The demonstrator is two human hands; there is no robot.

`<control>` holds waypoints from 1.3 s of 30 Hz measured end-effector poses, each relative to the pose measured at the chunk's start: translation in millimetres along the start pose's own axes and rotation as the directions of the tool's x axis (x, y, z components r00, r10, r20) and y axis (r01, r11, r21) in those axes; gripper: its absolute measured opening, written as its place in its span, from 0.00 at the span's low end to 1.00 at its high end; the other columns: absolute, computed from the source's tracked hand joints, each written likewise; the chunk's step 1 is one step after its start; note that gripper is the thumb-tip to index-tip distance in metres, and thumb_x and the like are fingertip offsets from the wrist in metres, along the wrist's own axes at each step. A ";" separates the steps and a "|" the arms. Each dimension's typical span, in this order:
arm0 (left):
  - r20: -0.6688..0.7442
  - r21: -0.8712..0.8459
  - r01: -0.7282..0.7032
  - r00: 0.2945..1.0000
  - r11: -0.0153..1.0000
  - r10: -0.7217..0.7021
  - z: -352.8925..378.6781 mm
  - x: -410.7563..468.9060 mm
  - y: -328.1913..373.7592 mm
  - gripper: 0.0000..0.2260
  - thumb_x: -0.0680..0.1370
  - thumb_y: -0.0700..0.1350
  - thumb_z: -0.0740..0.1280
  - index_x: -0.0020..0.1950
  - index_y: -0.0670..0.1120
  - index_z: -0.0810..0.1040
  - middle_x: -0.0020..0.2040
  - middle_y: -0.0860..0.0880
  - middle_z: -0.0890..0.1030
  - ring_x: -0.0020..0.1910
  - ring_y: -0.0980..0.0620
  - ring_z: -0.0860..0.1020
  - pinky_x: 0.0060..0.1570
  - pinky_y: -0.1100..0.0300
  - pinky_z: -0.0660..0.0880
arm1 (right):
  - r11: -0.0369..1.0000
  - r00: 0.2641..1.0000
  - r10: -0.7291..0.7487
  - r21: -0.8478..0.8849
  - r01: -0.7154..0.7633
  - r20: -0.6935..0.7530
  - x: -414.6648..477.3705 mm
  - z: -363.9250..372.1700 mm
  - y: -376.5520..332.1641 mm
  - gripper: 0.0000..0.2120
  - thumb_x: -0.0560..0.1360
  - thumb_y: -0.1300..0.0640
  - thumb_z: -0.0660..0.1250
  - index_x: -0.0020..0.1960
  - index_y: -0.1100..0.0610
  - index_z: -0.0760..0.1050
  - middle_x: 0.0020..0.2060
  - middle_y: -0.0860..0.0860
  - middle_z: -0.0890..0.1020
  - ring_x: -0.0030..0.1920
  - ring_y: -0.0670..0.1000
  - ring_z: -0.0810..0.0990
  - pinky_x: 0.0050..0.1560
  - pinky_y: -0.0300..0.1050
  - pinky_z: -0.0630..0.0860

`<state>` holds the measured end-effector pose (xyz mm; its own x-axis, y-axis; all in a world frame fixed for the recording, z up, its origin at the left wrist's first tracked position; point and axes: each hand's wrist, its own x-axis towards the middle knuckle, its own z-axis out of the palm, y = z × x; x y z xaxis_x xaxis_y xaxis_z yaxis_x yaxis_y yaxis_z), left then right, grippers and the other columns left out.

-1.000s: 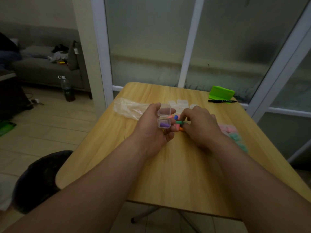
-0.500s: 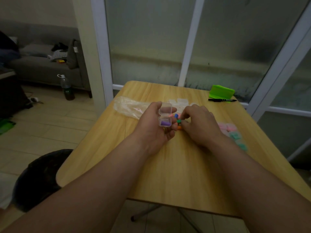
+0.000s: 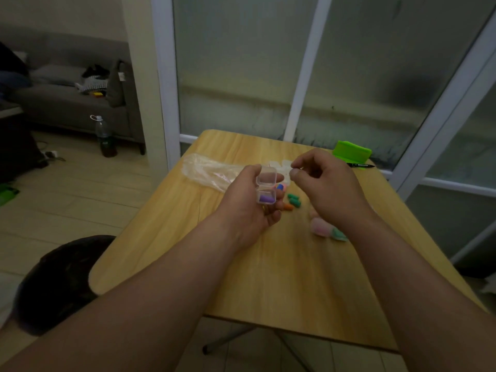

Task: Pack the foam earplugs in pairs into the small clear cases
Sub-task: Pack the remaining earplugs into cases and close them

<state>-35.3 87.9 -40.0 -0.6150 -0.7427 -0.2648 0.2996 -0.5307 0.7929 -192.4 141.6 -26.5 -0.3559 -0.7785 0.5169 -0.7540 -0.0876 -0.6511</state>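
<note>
L hand (image 3: 248, 210) grips open case (image 3: 265, 196); R hand (image 3: 326, 183) pinched, maybe empty; bag (image 3: 209, 171) behind, earplugs (image 3: 294, 201) btwn.

Dim, murky light with muted colours. Wide-angle distortion bends the window frames (image 3: 162, 76) near the edges; the packed cases (image 3: 322, 228) look blurred.
</note>
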 end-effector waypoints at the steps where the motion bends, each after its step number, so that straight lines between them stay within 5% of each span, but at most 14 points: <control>1: -0.002 0.000 -0.003 1.000 1.000 0.003 0.3 -0.1 -0.3 0.21 0.85 0.57 0.56 0.61 0.44 0.82 0.48 0.42 0.79 0.35 0.50 0.76 0.36 0.57 0.72 | 0.999 1.000 0.007 0.031 -0.007 0.003 -3.1 -2.8 -4.0 0.04 0.78 0.58 0.74 0.49 0.50 0.81 0.37 0.44 0.80 0.39 0.43 0.78 0.43 0.43 0.74; 8: 0.026 0.007 0.009 1.000 1.000 -0.009 1.6 -2.1 -4.7 0.22 0.84 0.57 0.57 0.65 0.43 0.81 0.47 0.43 0.79 0.36 0.51 0.75 0.34 0.58 0.73 | 0.997 0.996 0.048 0.053 -0.052 0.073 -24.4 -2.2 -20.5 0.05 0.78 0.61 0.72 0.49 0.51 0.81 0.40 0.45 0.84 0.39 0.40 0.82 0.38 0.33 0.75; 15: 0.014 0.036 -0.010 1.000 0.999 0.009 2.5 -2.3 -9.3 0.24 0.84 0.57 0.58 0.71 0.42 0.78 0.46 0.45 0.81 0.37 0.51 0.76 0.35 0.58 0.74 | 0.982 0.987 -0.036 -0.178 0.064 0.154 -34.4 3.3 -24.6 0.06 0.79 0.55 0.73 0.46 0.46 0.79 0.47 0.45 0.79 0.47 0.42 0.78 0.43 0.32 0.68; 19: 0.011 0.053 -0.003 1.000 0.999 0.003 4.3 -3.8 -11.5 0.21 0.84 0.57 0.59 0.66 0.44 0.80 0.46 0.44 0.79 0.38 0.51 0.76 0.38 0.57 0.74 | 0.966 0.979 -0.058 -0.237 0.104 0.194 -34.8 4.0 -23.4 0.03 0.79 0.54 0.73 0.48 0.45 0.81 0.48 0.45 0.76 0.48 0.42 0.76 0.43 0.29 0.65; 24: 0.045 0.037 0.004 0.999 0.999 -0.006 5.1 -4.4 -10.9 0.21 0.85 0.58 0.58 0.64 0.43 0.80 0.50 0.42 0.77 0.39 0.51 0.75 0.41 0.55 0.72 | 0.979 0.984 -0.044 -0.188 0.077 0.173 -33.2 1.2 -22.5 0.03 0.79 0.54 0.71 0.52 0.48 0.84 0.49 0.45 0.78 0.48 0.41 0.77 0.44 0.31 0.68; 29: 0.073 0.056 0.032 0.997 0.998 -0.036 5.5 -5.2 -10.3 0.23 0.85 0.59 0.56 0.68 0.43 0.77 0.36 0.47 0.74 0.33 0.50 0.74 0.35 0.58 0.72 | 0.999 0.999 0.045 -0.023 -0.044 0.027 -25.8 -3.7 -18.7 0.04 0.81 0.57 0.69 0.53 0.49 0.82 0.46 0.44 0.83 0.46 0.42 0.80 0.44 0.38 0.73; 33: 0.078 0.057 0.040 0.996 0.998 -0.044 7.0 -4.6 -10.5 0.28 0.85 0.63 0.55 0.70 0.43 0.77 0.39 0.45 0.75 0.33 0.50 0.75 0.36 0.57 0.71 | 0.999 0.993 0.049 -0.024 -0.047 0.105 -27.8 -1.9 -19.7 0.12 0.84 0.54 0.66 0.65 0.48 0.82 0.55 0.42 0.82 0.51 0.37 0.79 0.47 0.30 0.73; 35: 0.078 0.035 0.045 0.996 0.998 -0.048 7.3 -5.9 -9.1 0.32 0.85 0.65 0.53 0.72 0.40 0.77 0.40 0.46 0.77 0.34 0.50 0.75 0.38 0.57 0.71 | 0.999 0.994 0.003 -0.039 0.002 0.112 -30.2 -0.2 -22.9 0.11 0.83 0.53 0.67 0.64 0.47 0.82 0.55 0.42 0.81 0.52 0.36 0.78 0.47 0.26 0.71; 39: 0.070 -0.045 0.055 0.996 0.997 -0.052 -0.6 -2.9 -5.4 0.34 0.84 0.67 0.53 0.69 0.40 0.80 0.46 0.44 0.83 0.42 0.50 0.80 0.46 0.57 0.75 | 0.996 0.990 -0.054 -0.060 0.062 0.128 -37.6 0.6 -26.9 0.06 0.80 0.52 0.71 0.56 0.46 0.83 0.52 0.41 0.80 0.54 0.40 0.78 0.48 0.33 0.72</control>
<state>-34.7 92.7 -43.8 -0.6792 -0.6839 -0.2663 0.2979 -0.5885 0.7516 -158.4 172.9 -28.8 -0.2411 -0.8458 0.4759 -0.8064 -0.0982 -0.5831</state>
